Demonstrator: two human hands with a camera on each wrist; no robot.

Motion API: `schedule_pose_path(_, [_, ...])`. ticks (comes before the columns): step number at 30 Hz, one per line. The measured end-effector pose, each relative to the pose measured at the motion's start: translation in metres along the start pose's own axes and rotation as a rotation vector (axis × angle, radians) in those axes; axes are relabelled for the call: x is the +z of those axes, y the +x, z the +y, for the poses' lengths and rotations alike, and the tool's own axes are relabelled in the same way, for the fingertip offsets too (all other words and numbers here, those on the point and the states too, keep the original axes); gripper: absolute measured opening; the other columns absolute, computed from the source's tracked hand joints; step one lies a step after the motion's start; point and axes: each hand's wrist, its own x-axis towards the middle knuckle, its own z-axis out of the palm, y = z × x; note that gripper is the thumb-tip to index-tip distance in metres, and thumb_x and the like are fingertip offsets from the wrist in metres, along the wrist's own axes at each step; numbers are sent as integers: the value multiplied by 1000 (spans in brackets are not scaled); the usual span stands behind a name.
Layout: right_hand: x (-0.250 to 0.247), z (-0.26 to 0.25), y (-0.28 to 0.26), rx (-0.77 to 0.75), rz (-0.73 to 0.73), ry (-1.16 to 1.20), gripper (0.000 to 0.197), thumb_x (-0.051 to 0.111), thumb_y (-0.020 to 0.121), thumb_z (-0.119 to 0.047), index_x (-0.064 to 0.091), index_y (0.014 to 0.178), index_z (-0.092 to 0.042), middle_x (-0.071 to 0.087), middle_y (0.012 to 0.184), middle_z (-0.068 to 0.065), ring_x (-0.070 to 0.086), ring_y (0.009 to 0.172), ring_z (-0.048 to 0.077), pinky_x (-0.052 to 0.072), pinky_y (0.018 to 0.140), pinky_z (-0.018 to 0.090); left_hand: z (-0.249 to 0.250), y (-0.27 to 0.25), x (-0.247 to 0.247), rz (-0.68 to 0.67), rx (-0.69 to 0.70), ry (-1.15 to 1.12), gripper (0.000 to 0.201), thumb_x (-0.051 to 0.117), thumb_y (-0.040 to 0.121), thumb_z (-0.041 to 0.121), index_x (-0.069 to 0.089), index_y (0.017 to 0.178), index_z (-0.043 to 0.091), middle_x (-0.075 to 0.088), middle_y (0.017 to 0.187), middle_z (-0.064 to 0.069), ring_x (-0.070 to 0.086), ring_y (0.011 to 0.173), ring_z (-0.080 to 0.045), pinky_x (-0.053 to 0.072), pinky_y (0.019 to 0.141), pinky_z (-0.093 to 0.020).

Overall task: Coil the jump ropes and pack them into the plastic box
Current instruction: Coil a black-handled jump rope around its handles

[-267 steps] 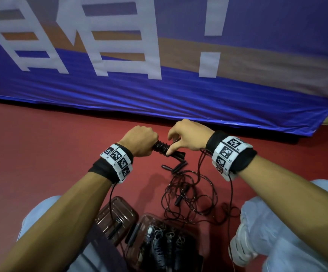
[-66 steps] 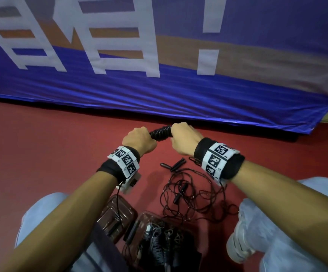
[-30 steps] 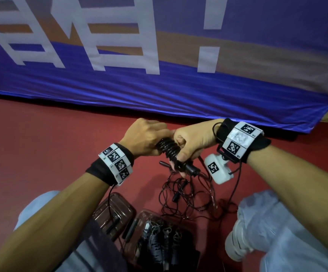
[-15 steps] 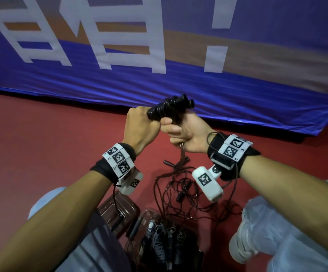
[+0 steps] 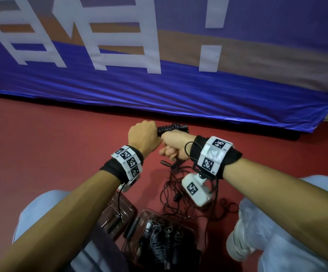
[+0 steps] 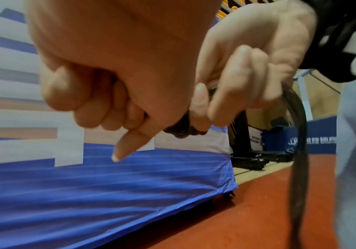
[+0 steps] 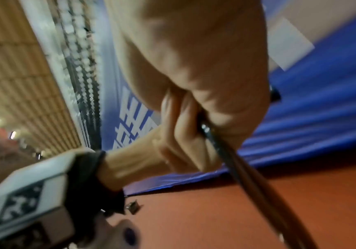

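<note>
Red flooring is filling the head view: the left hand (image 5: 142,137) is clenching one end of the wrapped rope bundle (image 5: 172,128), its long axis running toward the right hand (image 5: 175,145). Left wrist view: right-hand fingers (image 6: 240,84) are pinching the trailing cord (image 6: 298,151). Right wrist view: that cord (image 7: 243,166) is dropping below the fist toward the plastic box (image 5: 139,218).

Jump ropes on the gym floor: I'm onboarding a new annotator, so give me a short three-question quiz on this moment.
1. True or false: the left hand is empty.
2. What does the right hand grip? A) box lid B) rope cord C) shoe
3. Fill in: the plastic box holding coiled ropes sits between the person's ____.

Key: 1 false, it grips the wound jump rope; 2 B; 3 knees.
</note>
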Motion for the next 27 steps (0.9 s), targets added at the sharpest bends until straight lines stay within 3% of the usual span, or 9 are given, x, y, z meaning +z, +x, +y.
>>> schedule_pose_path(4, [-6, 4, -7, -52, 147, -590, 19, 36, 99, -9, 55, 101, -8, 65, 65, 6, 46, 37, 12, 33, 41, 17, -4, 3, -1, -108, 130, 120, 12, 57, 86, 23, 60, 88, 11, 69, 94, -12, 67, 85, -38, 41, 63, -35])
schedule_pose_path(7, [-15, 6, -9, -92, 167, -781, 23, 44, 100, -11, 65, 93, -9, 67, 61, 2, 50, 33, 9, 35, 40, 15, -5, 2, -3, -164, 241, 207, 10, 54, 86, 19, 59, 92, 12, 67, 95, -11, 67, 85, -35, 41, 63, -35])
schedule_pose_path(9, [-19, 6, -10, -132, 141, -903, 32, 46, 103, -15, 70, 82, -10, 65, 52, -2, 53, 39, 10, 37, 42, 17, -7, 1, -3, -172, 309, 222, 5, 54, 88, 19, 55, 87, 14, 67, 91, -10, 65, 81, -33, 40, 62, -34])
schedule_pose_path(12, [-24, 2, -14, -194, 93, -1063, 40, 46, 106, -24, 74, 81, -12, 65, 50, -5, 59, 51, 7, 41, 48, 16, -14, 5, -4, -142, 388, 220, 12, 53, 90, 24, 53, 80, 16, 66, 84, -8, 64, 73, -32, 40, 59, -33])
schedule_pose_path(15, [-29, -2, -18, -229, 35, -1141, 43, 46, 107, -28, 76, 82, -11, 69, 57, -3, 53, 40, -2, 35, 39, 10, -18, 6, -4, -138, 429, 205, 21, 53, 92, 29, 50, 75, 17, 59, 74, -5, 65, 73, -33, 37, 57, -33])
schedule_pose_path(17, [-31, -1, -18, -247, 6, -1206, 43, 48, 107, -30, 78, 84, -9, 70, 59, -3, 52, 38, -3, 35, 41, 9, -16, 4, -3, -150, 447, 219, 19, 53, 91, 26, 51, 75, 17, 62, 76, -7, 66, 74, -33, 38, 57, -33])
schedule_pose_path(21, [-31, 2, -15, -307, -29, -1394, 44, 54, 104, -35, 76, 74, -11, 66, 52, -5, 60, 52, 4, 49, 66, 23, -9, -3, -1, -209, 493, 257, 16, 52, 85, 15, 65, 95, 17, 69, 88, -6, 66, 81, -32, 39, 60, -33])
schedule_pose_path(23, [-32, 2, -15, -393, 11, -1501, 44, 64, 98, -46, 67, 66, -15, 59, 55, -7, 57, 56, 13, 48, 64, 28, -5, -7, 2, -265, 523, 277, 19, 54, 86, 14, 65, 101, 16, 69, 94, -6, 67, 85, -31, 44, 62, -35])
schedule_pose_path(27, [-34, -1, -17, -616, 6, -1652, 52, 69, 84, -66, 57, 58, -22, 51, 57, -7, 49, 54, 15, 42, 58, 29, -1, -10, 6, -328, 596, 238, 16, 57, 91, 14, 67, 103, 15, 70, 99, -5, 67, 87, -26, 46, 66, -31])
